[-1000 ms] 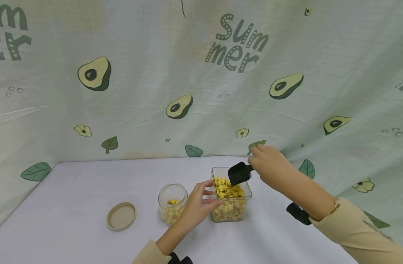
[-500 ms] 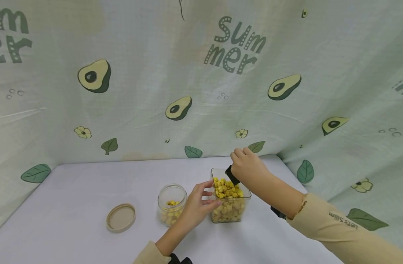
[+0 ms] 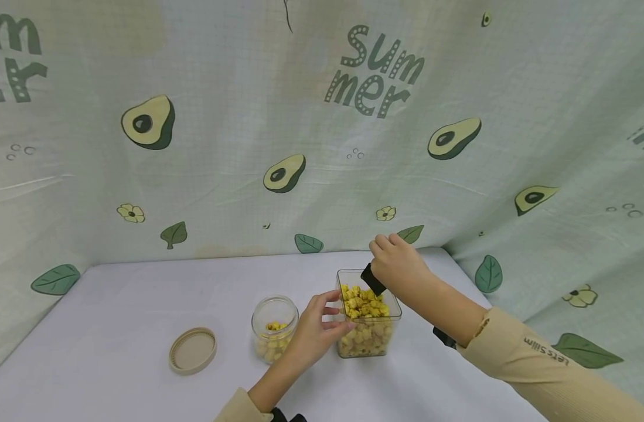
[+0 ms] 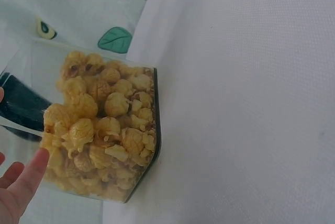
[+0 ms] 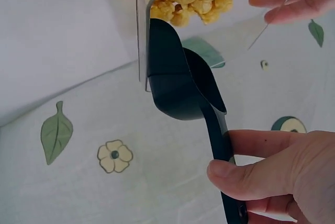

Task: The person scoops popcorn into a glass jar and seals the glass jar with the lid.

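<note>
In the head view, a clear square container stands on the table, filled with yellow popcorn. My left hand holds its near left corner, fingertips at the left wall and thumb at the front. My right hand grips the handle of a black scoop above the container's right side. In the right wrist view the scoop's bowl dips inside the rim, close by the popcorn. Through the container's wall, the left wrist view shows the dark scoop beside the heap.
Left of the container stands a round clear jar, uncovered, with some popcorn in it. A beige round lid lies farther left on the white table. Behind the table hangs a cloth printed with avocados and leaves.
My right hand has moved left and slightly down, turning the scoop into the container's mouth, then barely moving in the last half second. The left hand stays at the container's corner.
</note>
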Tool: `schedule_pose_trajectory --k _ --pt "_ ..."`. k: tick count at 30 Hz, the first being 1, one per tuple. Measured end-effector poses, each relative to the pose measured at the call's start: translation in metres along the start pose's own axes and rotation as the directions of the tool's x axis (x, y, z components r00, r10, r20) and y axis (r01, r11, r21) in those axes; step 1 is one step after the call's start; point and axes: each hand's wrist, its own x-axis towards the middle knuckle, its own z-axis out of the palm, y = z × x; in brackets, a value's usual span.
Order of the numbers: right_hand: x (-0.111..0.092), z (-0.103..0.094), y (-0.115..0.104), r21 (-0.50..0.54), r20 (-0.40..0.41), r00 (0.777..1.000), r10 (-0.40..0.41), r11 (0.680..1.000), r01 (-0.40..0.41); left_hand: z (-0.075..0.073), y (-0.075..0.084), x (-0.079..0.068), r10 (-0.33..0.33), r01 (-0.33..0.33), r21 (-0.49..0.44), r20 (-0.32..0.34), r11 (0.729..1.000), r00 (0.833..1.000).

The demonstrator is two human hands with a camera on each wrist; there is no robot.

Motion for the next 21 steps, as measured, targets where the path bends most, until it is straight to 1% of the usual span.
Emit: schedule_pose_trajectory --k 3,6,13,16,19,21 --pt "-0.0004 0.0041 0.0003 0.002 -0.029 1.000 -0.008 1.000 0.008 0.0000 0.0005 -0.0002 0.001 -0.001 -0.004 0.002 1.000 1.000" --pt "-0.0005 0.0084 -0.0015 0.006 -0.041 0.999 -0.027 1.000 0.027 -0.0003 0.0005 -0.0004 0.000 0.000 -0.007 0.000 1.000 1.000" --pt "0.0033 0.0090 0.0025 0.006 0.053 0.997 -0.049 0.999 0.049 0.0001 0.0005 0.0004 0.002 -0.002 0.011 -0.001 1.000 1.000" --pt "0.0049 0.0096 0.0038 0.011 0.067 0.995 -0.069 0.998 0.068 -0.0004 0.0005 0.0007 0.001 -0.001 0.014 0.000 1.000 1.000" --pt "0.0038 0.0092 0.0048 0.005 0.059 0.994 -0.088 0.996 0.088 -0.0004 0.0002 -0.0001 0.000 0.000 0.003 0.003 1.000 1.000" --pt "0.0022 0.0088 0.0054 -0.008 0.052 0.995 -0.087 0.996 0.088 0.0001 0.0010 -0.0006 0.000 0.000 -0.010 0.006 1.000 1.000"
